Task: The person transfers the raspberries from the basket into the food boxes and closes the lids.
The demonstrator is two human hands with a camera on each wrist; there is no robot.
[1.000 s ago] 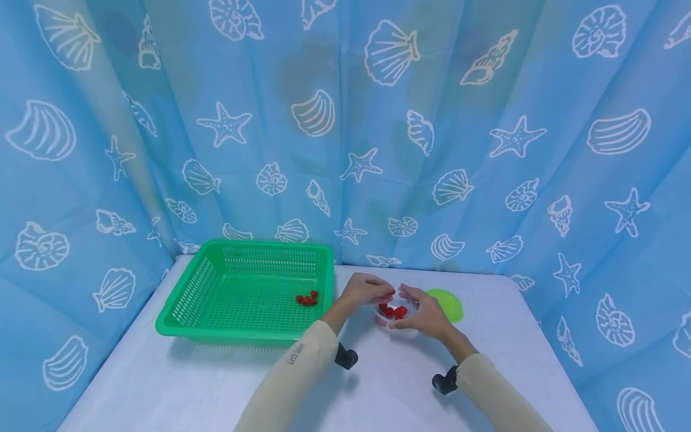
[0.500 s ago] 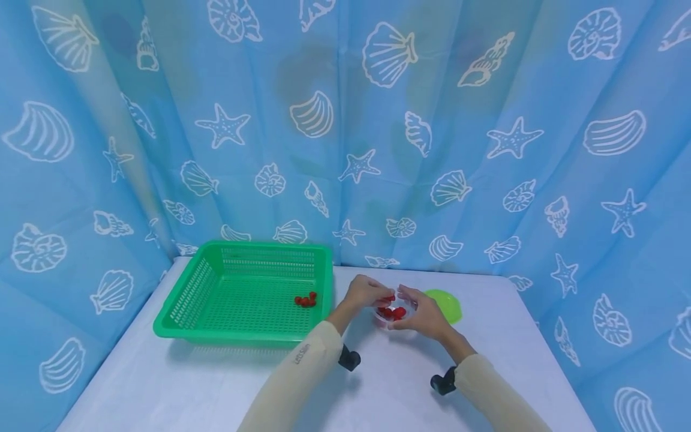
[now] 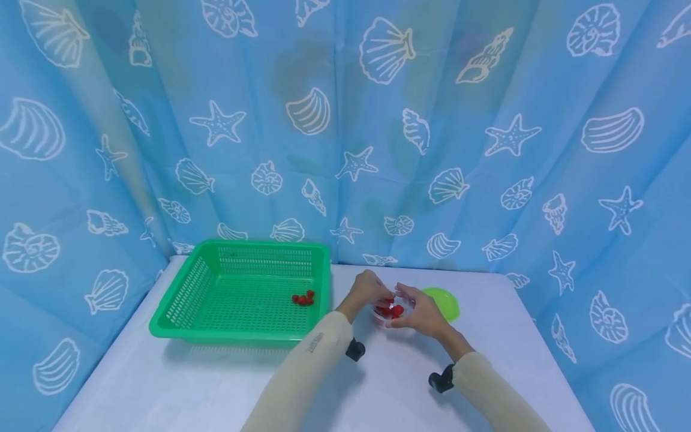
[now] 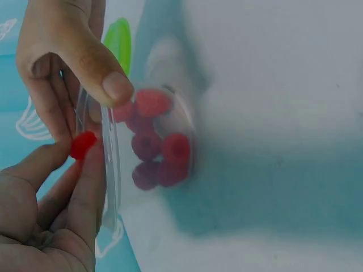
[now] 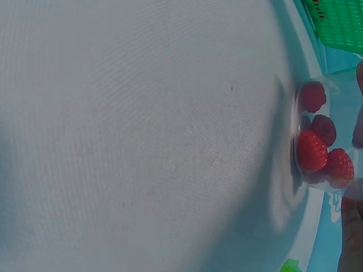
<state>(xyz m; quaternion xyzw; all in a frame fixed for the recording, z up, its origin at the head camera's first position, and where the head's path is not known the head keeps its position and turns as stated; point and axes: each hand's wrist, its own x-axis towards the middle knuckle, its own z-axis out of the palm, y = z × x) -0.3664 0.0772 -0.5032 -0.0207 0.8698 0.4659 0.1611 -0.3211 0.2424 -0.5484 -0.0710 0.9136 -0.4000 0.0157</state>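
Red raspberry [image 4: 83,145] in pinched left hand [image 3: 369,289], tub [image 4: 112,170] in wide right [image 3: 423,313]

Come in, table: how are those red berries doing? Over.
Left grip pinching a small, rounded red berry. Right grip holding a clear, round plastic tub, more berries inside. No obstruction seen at tub's mouth; round lime-green plastic lid lies apart.

Left hand [image 3: 368,289] held a tight pinch; right hand [image 3: 423,312] sat just beside it, thumb [image 4: 102,71] and fingers [image 4: 46,105] curved in a C; left forearm [image 3: 309,369] and right forearm [image 3: 488,381], both sleeved, angled inward.
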